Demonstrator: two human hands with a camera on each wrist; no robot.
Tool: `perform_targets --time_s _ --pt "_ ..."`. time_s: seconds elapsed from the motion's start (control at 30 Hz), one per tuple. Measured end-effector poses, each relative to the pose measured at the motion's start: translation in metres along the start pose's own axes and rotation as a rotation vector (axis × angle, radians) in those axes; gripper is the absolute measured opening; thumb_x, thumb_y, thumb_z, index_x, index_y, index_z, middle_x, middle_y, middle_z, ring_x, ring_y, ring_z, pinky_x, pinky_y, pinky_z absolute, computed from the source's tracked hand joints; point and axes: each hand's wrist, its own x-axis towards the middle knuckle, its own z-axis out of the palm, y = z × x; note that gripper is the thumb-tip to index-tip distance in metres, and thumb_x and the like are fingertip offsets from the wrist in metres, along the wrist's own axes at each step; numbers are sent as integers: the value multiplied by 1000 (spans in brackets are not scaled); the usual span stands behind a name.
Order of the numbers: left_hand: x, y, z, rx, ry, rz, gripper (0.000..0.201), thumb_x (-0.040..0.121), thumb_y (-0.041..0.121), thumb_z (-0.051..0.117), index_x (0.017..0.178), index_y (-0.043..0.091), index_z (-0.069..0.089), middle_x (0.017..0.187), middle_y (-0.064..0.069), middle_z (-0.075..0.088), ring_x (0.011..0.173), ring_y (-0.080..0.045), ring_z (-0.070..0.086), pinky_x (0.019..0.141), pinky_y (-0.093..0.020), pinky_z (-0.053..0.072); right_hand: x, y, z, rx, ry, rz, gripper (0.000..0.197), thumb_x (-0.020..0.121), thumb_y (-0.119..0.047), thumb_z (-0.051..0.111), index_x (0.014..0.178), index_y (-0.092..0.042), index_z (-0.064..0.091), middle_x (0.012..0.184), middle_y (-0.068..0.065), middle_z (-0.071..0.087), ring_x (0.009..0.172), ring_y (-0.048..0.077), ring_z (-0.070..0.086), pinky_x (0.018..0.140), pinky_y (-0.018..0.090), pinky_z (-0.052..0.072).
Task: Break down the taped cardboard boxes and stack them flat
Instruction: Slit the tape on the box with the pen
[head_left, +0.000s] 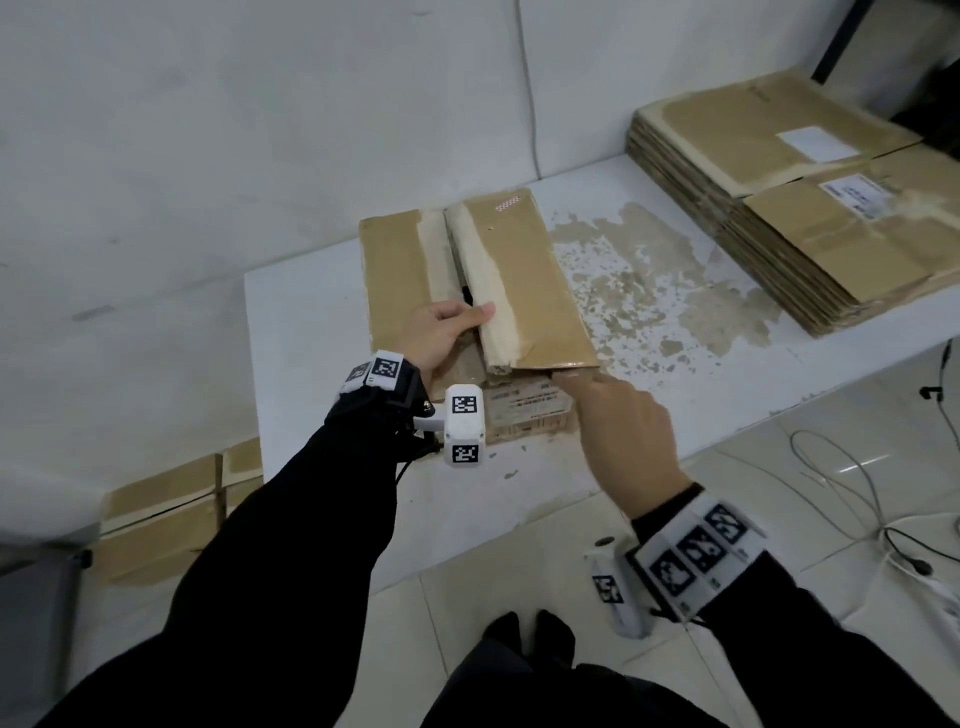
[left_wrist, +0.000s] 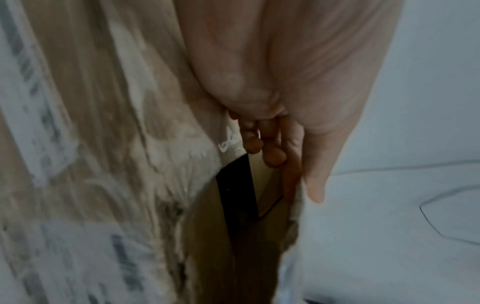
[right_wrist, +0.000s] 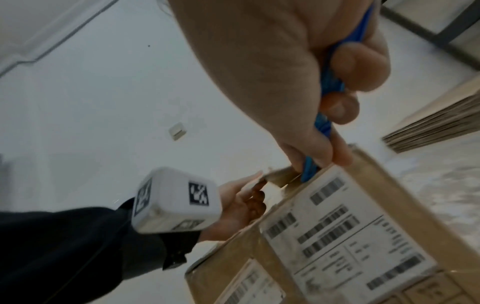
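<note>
A white table (head_left: 332, 312) with patchy, peeled brown spots stood against a pale wall (head_left: 208, 104); grey cables (head_left: 852, 483) trailed across the tiled floor (head_left: 519, 587).

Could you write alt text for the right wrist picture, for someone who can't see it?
The right hand grips a blue cutter at the top edge of a labelled cardboard box, while the left hand holds a top flap.

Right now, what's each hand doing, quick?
Left hand: grips the box's top flap.
Right hand: holds a blue cutter at the box edge.
</note>
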Motion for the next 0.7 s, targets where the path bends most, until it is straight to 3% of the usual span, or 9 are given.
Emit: perform_targets --time_s 0.07,0.17,0.27,0.33,0.43,0.53,0.6,0.67,0.7 --pt "5 -4 -2 116 -34 55 24 77 27 76 61 19 61 87 -15 63 85 -25 58 95 -48 45 -9 9 -5 76 -39 -26 46 94 -9 45 132 -35 52 83 6 62 68 24 57 53 28 31" --pt "7 2 -9 385 -115 151 34 87 25 67 61 17 47 74 -13 52 71 -20 48 71 -33 40 -19 11 -9 303 -47 -96 36 96 -18 49 128 -31 55 67 3 58 49 11 41 47 33 35" --pt "4 21 -32 681 -281 205 34 92 24 62 66 12 43 62 1 44 56 -11 40 57 -25 32 -11 17 -17 567 78 33 15 96 -19 50 95 -16 64 68 3 65 53 16 56 54 37 49" --pt "-1 40 -53 916 -419 238 33 92 26 61 70 9 44 61 2 39 53 -6 35 56 -24 29 2 20 -19 618 136 116 19 98 -21 45 88 -13 59 71 4 64 59 22 56 56 37 48" --pt "-7 69 -83 1340 -525 246 30 93 34 58 77 11 49 74 -2 47 64 -11 40 64 -26 28 28 27 -15 642 181 183 20 101 -19 37 90 -12 53 70 6 48 57 20 41 51 30 28" --pt "-4 84 -111 1792 -317 280 20 93 43 53 86 24 55 92 3 57 91 -16 50 85 -31 29 52 29 -4 596 157 282 23 101 -15 34 94 -4 52 85 11 51 68 22 44 55 32 26" --pt "3 82 -122 1955 -107 254 20 95 39 48 100 25 60 108 -1 57 107 -20 48 97 -36 26 60 22 8 648 38 333 21 102 -18 31 97 -6 47 87 12 52 65 21 46 51 32 34" --pt "8 72 -121 1908 9 182 32 96 32 43 122 20 57 123 -8 52 119 -26 44 103 -40 26 58 7 22 848 -62 362 19 102 -21 30 100 -9 44 92 9 53 78 27 55 61 42 53" --pt "8 66 -115 1798 11 180 37 96 30 43 130 19 52 130 -10 48 123 -28 42 106 -43 26 54 -2 27 960 -84 387 19 103 -21 31 99 -9 44 92 6 52 84 29 56 68 48 56"
